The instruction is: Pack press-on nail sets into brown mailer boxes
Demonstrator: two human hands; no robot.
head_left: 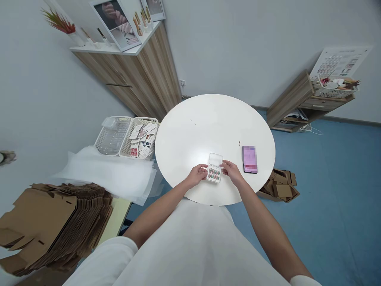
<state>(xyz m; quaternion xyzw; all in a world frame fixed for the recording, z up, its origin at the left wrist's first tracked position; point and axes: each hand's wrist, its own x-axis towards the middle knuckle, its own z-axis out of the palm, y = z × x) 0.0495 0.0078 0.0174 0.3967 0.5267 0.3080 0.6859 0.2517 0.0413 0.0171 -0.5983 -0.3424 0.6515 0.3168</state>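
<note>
A small clear plastic case [214, 171] lies on the round white table [208, 123] with its lid flipped open toward the far side. Inside it sit several coloured press-on nails in red and green tones. My left hand [197, 174] grips the case's left edge with curled fingers. My right hand [231, 171] pinches the case's right edge. Both forearms reach in from the table's near rim.
A phone [249, 159] lies on the table right of the case. Two white baskets [127, 137] with clear cases and cards stand at the left, beside white foam sheets [107, 174] and stacked flat cardboard boxes [50, 226]. Cardboard pieces [281, 186] lie on the blue floor.
</note>
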